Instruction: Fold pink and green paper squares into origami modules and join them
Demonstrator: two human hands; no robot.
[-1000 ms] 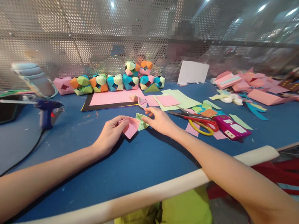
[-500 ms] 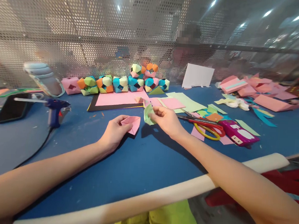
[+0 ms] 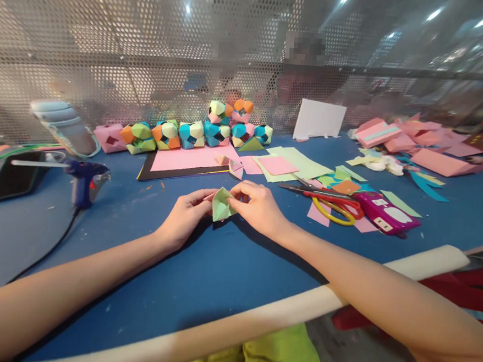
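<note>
My left hand [image 3: 187, 216] pinches a folded pink paper piece [image 3: 209, 196], of which only an edge shows. Against it, my right hand [image 3: 260, 207] grips a folded light-green paper piece [image 3: 223, 206] between thumb and fingers. The green piece covers most of the pink one, so whether they are slotted together I cannot tell. Both hands are close together, just above the blue table. Behind them lies another small folded pink piece [image 3: 236, 168]. Finished paper balls [image 3: 193, 135] in pink, orange, green and blue stand in a row at the back, two of them stacked on top.
A glue gun [image 3: 84, 184], a phone [image 3: 16, 176] and a cup [image 3: 65, 127] stand on the left. To the right lie scissors [image 3: 334, 209], a purple box-like object [image 3: 386, 214] and pink paper pieces [image 3: 414, 138]. A pale tube [image 3: 256, 324] runs along the table's front edge.
My right hand has brought the green piece left and down onto the pink piece in my left hand. The pink piece is now mostly covered.
</note>
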